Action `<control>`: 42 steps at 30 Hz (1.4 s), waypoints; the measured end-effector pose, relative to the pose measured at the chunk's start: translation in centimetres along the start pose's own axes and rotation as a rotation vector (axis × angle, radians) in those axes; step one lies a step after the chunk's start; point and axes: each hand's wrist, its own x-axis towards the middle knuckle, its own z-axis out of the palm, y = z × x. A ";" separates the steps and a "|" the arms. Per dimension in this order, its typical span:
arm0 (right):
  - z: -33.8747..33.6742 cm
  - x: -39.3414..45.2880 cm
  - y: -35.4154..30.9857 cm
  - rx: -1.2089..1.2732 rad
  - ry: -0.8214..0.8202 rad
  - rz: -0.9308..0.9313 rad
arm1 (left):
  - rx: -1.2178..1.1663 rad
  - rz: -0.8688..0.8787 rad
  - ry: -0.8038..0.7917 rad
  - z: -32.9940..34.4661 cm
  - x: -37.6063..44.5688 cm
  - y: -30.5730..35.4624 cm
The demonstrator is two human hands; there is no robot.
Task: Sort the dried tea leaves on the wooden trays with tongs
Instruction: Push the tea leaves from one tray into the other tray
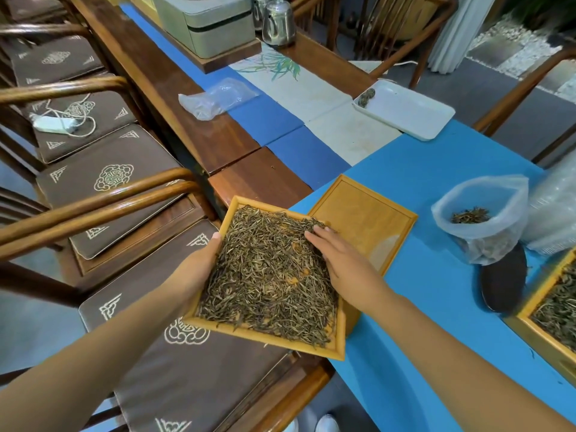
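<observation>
A: Status on the tray?

B: Wooden tray full of dried tea leaves, held off the desk edge, out over a chair cushion. Left hand grips its left rim, thumb over the edge. Right hand lies flat on the leaves at the tray's right side, fingers spread, gripping nothing.

A: Orientation?

B: Tray is roughly square, rotated so one corner points away from the person. It looks tilted, far side higher. Leaves are thin needles, mostly running along the near-far line, some crossed.

A: What's around?

B: Just beyond the right hand: an empty wooden tray flat on the blue desk, touching or partly under the held one. Further right of that hand: a clear bag standing open with some leaves inside, a dark round lid-like piece at its base. Far right, cut by the frame: another tray of leaves. Well beyond both hands: white tray with a small dark clump in its corner, a crumpled plastic bag, a grey box, two metal pots. Left of the left hand: a row of wooden chairs.

A: Obstructions? Labels?

B: The right hand hides part of the leaves and the tray's right rim. No readable writing; the cushions carry embroidered motifs only.
</observation>
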 end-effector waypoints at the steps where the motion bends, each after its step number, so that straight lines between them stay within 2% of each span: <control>1: 0.1 0.3 0.2 -0.025 -0.022 -0.003 | -0.013 -0.002 -0.003 -0.1 0.1 0.0; 14: 0.8 1.1 2.0 -0.070 0.037 0.002 | 0.006 -0.009 -0.013 -0.4 0.6 -0.3; 27: -0.6 1.4 4.9 -0.040 0.048 0.186 | 0.021 -0.035 -0.028 0.4 1.2 -0.8; 31: -1.0 0.9 2.8 0.002 0.122 0.084 | -0.001 -0.055 -0.039 0.5 1.4 -0.9; 36: 0.7 -0.5 0.4 -0.030 -0.008 -0.112 | -0.010 -0.054 -0.057 0.8 1.4 -0.7; 42: 2.1 -0.7 1.2 -0.086 -0.053 -0.123 | -0.002 -0.032 -0.065 1.2 0.4 -0.1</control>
